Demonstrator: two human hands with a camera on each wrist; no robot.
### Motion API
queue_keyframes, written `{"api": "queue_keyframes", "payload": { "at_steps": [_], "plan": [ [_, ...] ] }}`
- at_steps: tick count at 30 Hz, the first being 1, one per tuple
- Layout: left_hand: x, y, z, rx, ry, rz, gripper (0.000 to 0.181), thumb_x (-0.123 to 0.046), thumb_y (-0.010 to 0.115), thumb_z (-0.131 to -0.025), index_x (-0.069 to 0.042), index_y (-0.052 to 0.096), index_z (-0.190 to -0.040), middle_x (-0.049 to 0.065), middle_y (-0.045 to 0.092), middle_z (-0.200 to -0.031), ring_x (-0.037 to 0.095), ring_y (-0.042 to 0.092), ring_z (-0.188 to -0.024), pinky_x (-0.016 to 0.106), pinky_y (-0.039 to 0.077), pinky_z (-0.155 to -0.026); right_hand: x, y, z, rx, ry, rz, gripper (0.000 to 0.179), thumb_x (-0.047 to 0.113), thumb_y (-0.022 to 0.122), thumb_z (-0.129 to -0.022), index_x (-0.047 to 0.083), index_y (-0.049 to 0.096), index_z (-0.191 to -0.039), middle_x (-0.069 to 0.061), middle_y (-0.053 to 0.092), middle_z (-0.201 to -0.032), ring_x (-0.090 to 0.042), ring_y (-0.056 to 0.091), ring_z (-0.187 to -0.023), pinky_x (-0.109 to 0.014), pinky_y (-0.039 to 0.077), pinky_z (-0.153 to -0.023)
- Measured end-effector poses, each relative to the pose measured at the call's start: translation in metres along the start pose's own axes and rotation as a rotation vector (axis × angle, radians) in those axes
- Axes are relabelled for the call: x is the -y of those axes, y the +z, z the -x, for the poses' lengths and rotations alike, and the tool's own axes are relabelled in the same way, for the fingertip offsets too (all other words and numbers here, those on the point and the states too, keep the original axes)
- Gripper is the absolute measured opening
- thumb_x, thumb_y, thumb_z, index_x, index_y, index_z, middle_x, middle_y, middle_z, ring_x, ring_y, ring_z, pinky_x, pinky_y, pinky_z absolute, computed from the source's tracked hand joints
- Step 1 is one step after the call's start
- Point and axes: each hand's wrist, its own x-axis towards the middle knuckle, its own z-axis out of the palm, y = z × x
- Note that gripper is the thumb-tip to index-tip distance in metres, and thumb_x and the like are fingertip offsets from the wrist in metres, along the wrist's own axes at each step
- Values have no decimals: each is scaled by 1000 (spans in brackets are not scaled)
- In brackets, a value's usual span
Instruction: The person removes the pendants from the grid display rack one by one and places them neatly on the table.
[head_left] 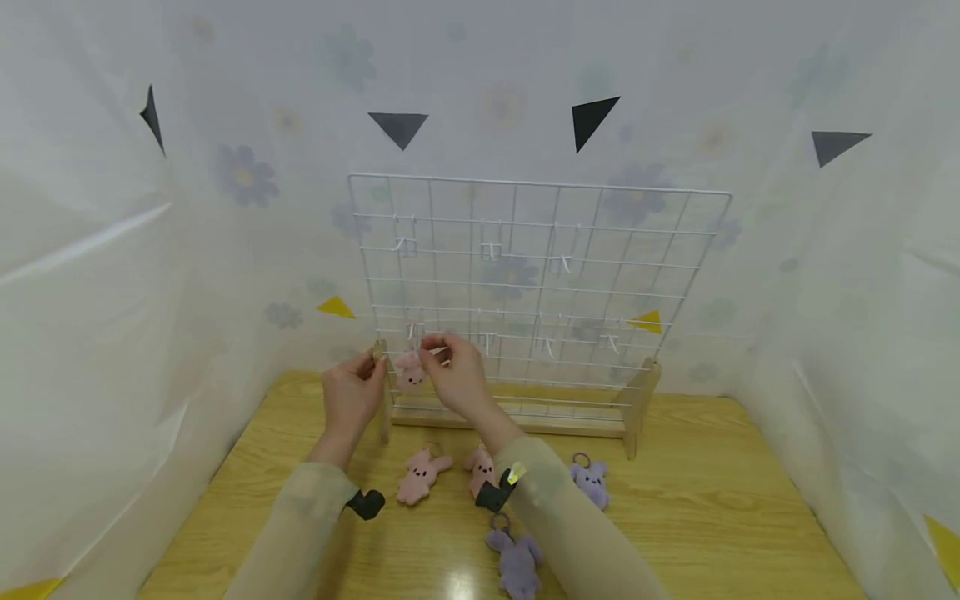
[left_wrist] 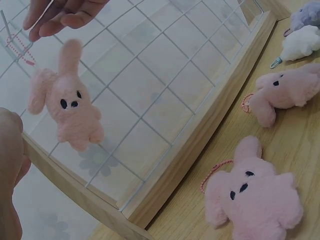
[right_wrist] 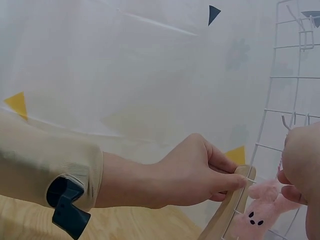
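My left hand (head_left: 352, 396) pinches the top of the wooden side post (head_left: 385, 400) of the rack stand. Beside it, a pink plush bunny keychain (left_wrist: 75, 105) hangs upright by a pink bead chain (left_wrist: 21, 50) from a hook at the left of the lower row on the white wire grid (head_left: 525, 287). Right at that bunny is my right hand (head_left: 457, 375), its fingers loosely bent close to the chain. In the left wrist view those fingers appear apart from the chain. The right wrist view shows the bunny partly hidden behind the right hand (right_wrist: 302, 175).
Other hooks (head_left: 491, 250) sit in two rows on the grid. On the wooden table (head_left: 697, 500) lie two pink bunnies (head_left: 422, 477), purple plush keychains (head_left: 517, 562) and a white plush (left_wrist: 302, 42). The right forearm covers part of the table. Floral sheeting surrounds it.
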Motion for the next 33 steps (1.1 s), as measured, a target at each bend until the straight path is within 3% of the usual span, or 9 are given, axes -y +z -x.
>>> {"api": "queue_keyframes", "payload": {
  "at_steps": [6, 10, 21, 30, 33],
  "plan": [
    [1, 0, 0, 0, 11, 7, 23, -11, 78, -98, 4, 78, -116, 20, 78, -98, 29, 79, -80, 11, 55, -63, -1, 4, -6, -15, 31, 0, 18, 11, 70, -104, 4, 75, -119, -8, 73, -116, -17, 70, -88, -27, 59, -61],
    [1, 1, 1, -4, 23, 8, 23, -10, 78, -97, 4, 78, -115, 20, 78, -98, 29, 79, -79, 7, 52, -62, 0, 5, -8, -27, 39, -2, 18, 11, 70, -104, 3, 75, -119, -9, 74, -115, -17, 70, -88, -27, 59, -61],
    [1, 0, 0, -21, 57, 7, 21, -8, 79, -96, 5, 79, -113, 20, 78, -96, 30, 79, -79, 9, 54, -64, 2, 11, -19, -20, 14, -92, 19, 6, 72, -101, -2, 74, -118, -11, 74, -109, -13, 67, -79, -21, 55, -58],
    [1, 1, 0, -21, 34, 2, 22, -7, 80, -96, 5, 78, -114, 21, 78, -97, 31, 79, -80, 18, 60, -65, 6, 15, -20, -82, 68, -9, 14, 10, 73, -100, -1, 78, -108, -10, 75, -96, -12, 65, -77, -23, 56, -63],
    [0, 2, -1, -25, 36, 5, 21, -7, 80, -95, 6, 78, -113, 21, 78, -97, 31, 79, -80, 20, 61, -66, 5, 18, -20, -110, 67, -25, 15, 8, 72, -100, -2, 78, -109, -10, 75, -94, -11, 65, -74, -22, 56, -59]
  ]
}}
